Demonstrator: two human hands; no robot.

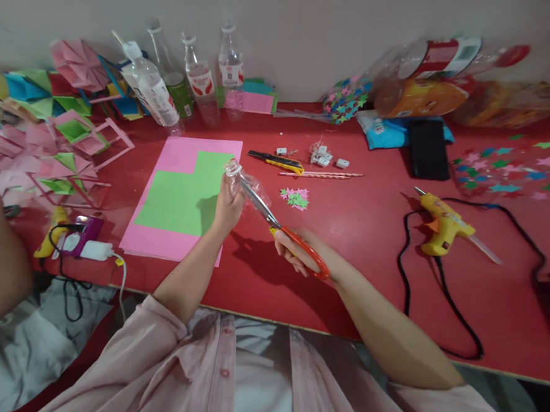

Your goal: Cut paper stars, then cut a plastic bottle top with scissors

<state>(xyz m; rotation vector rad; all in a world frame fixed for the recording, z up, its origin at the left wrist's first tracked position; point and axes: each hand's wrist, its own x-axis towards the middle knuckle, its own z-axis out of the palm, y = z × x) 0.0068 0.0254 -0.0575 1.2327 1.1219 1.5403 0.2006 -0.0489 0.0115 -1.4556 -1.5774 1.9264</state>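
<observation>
1. One red table (371, 224) spans my head view, a broad surface that probably lets everything lie within arm's reach.
2. Pink sheets (161, 245) lie flat left of centre, with a green sheet (175, 203) on top, perhaps stacked so the colours stay together.
3. Several clear bottles (201, 84) stand upright at the back near the wall, I suspect to free the front for the forearms.
4. At the right, the yellow glue gun (444, 225) lies on its side, its black cord looping clear of the hands, which I judge a safe berth.
5. Orange-handled scissors (307, 254) slant up and leftward from the right hand (295, 251); its fingers curl about the handles, seemingly to steer the blades against the plastic.
6. Beyond the green sheet's right edge, the clear bottle piece (258, 186) is held above the table, neck up and leftward. The left hand (229, 206) wraps it, fingers bent and pinching its side, likely to steady thin plastic; I cannot tell each fingertip's place.
7. Small paper stars (296, 198) lie heaped just beyond, apart from both hands.
</observation>
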